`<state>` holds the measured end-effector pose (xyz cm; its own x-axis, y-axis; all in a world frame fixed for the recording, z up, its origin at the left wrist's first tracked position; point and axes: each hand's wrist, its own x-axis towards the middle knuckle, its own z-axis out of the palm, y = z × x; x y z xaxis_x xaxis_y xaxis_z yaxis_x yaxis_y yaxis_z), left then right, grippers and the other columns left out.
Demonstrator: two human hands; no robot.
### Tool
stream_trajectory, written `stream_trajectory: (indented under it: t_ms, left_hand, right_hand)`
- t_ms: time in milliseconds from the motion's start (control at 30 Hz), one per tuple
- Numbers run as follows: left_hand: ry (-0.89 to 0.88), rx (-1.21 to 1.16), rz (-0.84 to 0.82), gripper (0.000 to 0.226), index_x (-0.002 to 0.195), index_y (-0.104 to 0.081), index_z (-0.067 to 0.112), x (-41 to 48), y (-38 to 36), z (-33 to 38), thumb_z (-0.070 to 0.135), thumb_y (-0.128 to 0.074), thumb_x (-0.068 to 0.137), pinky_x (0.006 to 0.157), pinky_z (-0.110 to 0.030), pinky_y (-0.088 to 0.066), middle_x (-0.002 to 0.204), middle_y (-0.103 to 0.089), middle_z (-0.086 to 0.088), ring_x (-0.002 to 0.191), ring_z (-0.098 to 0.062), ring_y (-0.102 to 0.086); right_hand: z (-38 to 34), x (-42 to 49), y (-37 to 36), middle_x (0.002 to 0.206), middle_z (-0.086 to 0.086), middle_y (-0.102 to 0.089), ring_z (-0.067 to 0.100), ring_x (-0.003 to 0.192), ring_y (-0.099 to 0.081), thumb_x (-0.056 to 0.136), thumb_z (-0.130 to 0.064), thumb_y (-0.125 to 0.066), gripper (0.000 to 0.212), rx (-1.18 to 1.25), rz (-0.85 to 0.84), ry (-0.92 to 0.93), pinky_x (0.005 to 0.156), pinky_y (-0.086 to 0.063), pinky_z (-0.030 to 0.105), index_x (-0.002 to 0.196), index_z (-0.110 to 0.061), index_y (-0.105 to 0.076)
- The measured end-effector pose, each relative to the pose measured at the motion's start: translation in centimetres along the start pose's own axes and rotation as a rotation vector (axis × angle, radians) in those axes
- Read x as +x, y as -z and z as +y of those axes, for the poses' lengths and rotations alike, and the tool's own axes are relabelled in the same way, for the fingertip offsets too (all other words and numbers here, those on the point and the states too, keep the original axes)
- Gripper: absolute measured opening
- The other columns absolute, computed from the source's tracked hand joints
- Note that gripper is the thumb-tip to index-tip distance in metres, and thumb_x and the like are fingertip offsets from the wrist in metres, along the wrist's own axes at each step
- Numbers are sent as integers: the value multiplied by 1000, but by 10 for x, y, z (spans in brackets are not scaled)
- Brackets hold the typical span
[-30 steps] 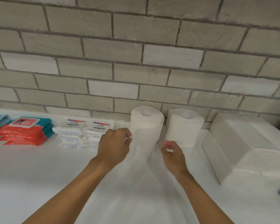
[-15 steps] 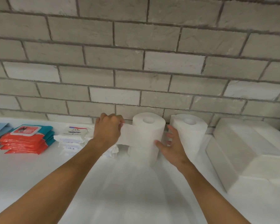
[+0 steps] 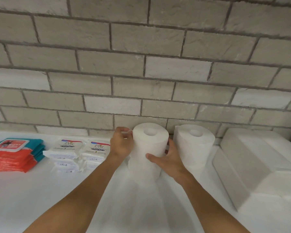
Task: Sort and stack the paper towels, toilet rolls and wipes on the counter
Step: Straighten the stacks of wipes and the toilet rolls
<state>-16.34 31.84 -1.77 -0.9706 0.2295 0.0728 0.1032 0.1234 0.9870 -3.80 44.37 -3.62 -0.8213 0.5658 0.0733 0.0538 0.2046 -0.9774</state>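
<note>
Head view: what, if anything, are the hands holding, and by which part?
The left paper roll. The right hand grips its right side, thumb across the front; the left hand pinches the loose sheet end at its upper left edge.

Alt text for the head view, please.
Both hands hold an upright paper towel roll on the counter: the left hand pinches its loose sheet end near the top, the right hand wraps its side. A second roll and folded paper towels sit to the right; Dove wipes packs and red wipes packs lie to the left.
</note>
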Motion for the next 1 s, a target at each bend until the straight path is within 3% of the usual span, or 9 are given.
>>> stream_trajectory:
  t_ms: [67, 167, 267, 400, 500, 667, 833, 1000]
  left_hand:
    - [95, -125, -15, 16, 108, -56, 22, -4, -6, -3, 29, -58, 94, 87, -45, -57, 105, -70, -10, 84, -23, -65]
    - [126, -226, -68, 35, 106, -63, 28, -5, -8, 2, 52, -58, 81, 95, -49, -53, 105, -72, -1, 96, -21, -68]
    - [96, -190, -215, 52, 106, -70, 33, -4, -8, 14, 69, -50, 75, 100, -47, -48, 107, -73, 5, 107, -22, -66]
    - [20, -223, -321, 38, 99, -74, 33, -1, -14, 35, 58, -50, 85, 91, -42, -51, 102, -75, -1, 102, -27, -69]
    - [59, -250, -374, 40, 97, -76, 29, 5, -14, 39, 58, -51, 89, 94, -45, -51, 100, -76, -5, 99, -29, -70]
    - [125, -245, -342, 49, 97, -76, 25, 12, -18, 32, 58, -41, 97, 91, -46, -54, 97, -77, -7, 96, -30, -71]
    - [124, -229, -272, 55, 93, -76, 25, 17, -25, 26, 57, -32, 100, 86, -45, -56, 97, -75, -9, 92, -30, -70]
    - [115, -257, -168, 59, 95, -76, 25, 15, -25, 14, 54, -25, 101, 90, -46, -55, 95, -76, -6, 96, -28, -70]
  right_hand:
    - [3, -2, -6, 129, -10, -48, 9, 116, -50, 59, -32, -92, 96, -26, 77, 30, 92, -49, 28, 137, -29, -36]
    - [4, -6, -14, 134, -10, -44, 7, 121, -48, 47, -51, -89, 107, -5, 174, 95, 101, -50, 35, 137, -32, -35]
    - [1, -12, -21, 135, -10, -42, 3, 122, -47, 48, -47, -92, 106, 31, 235, 151, 102, -49, 34, 136, -30, -35]
    - [1, -26, -32, 133, -11, -30, -4, 120, -37, 51, -43, -93, 106, -33, 265, 199, 100, -40, 20, 132, -37, -25]
    - [4, -31, -36, 133, -16, -22, -2, 118, -32, 59, -39, -92, 108, -63, 251, 203, 100, -34, 16, 140, -34, -21]
    - [8, -26, -36, 139, -16, -19, 2, 124, -28, 67, -38, -87, 108, -125, 208, 169, 103, -28, 18, 147, -31, -15]
    - [14, -17, -36, 144, -10, -24, 9, 133, -30, 64, -46, -87, 110, -133, 234, 115, 114, -34, 33, 147, -28, -18]
    - [20, -16, -40, 147, -7, -20, 10, 136, -27, 67, -47, -85, 111, -156, 232, 136, 114, -30, 30, 149, -26, -13]
